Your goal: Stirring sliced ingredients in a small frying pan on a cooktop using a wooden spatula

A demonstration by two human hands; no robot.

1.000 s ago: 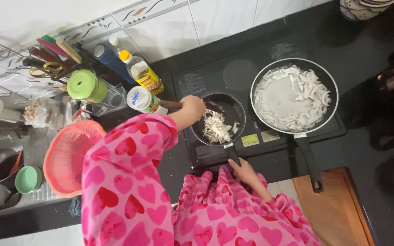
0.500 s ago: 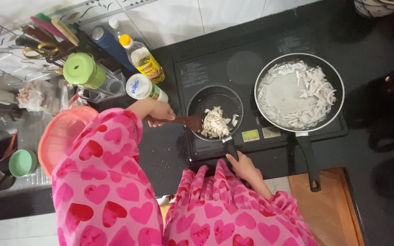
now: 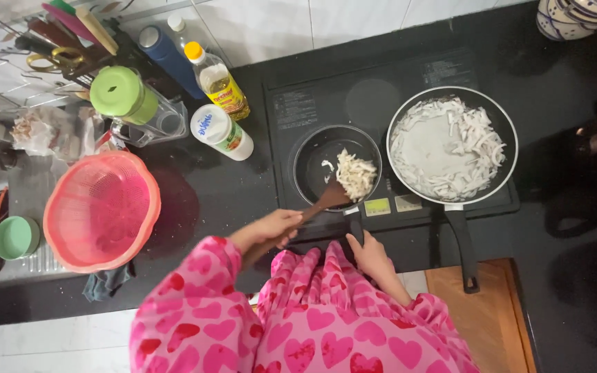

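My left hand (image 3: 274,228) grips the handle of a wooden spatula (image 3: 329,197). Its blade rests at the near edge of a small black pan (image 3: 312,155), against a pile of pale shredded food (image 3: 355,174). My right hand (image 3: 367,252) holds the small pan's handle near the front of the black cooktop (image 3: 312,103). A large frying pan (image 3: 513,138) on the right burner holds a ring of white sliced food. Both sleeves are pink with red hearts.
A pink colander (image 3: 101,211) sits at the left next to a green cup (image 3: 15,237). A green-lidded jar (image 3: 120,93), oil bottle (image 3: 221,83), white container (image 3: 221,131) and blue bottle (image 3: 167,55) stand behind. A wooden board (image 3: 485,318) lies at the lower right.
My left hand has drawn back from beside the small pan toward my body. The spatula now enters from the pan's near edge, and the food sits more to the pan's right.
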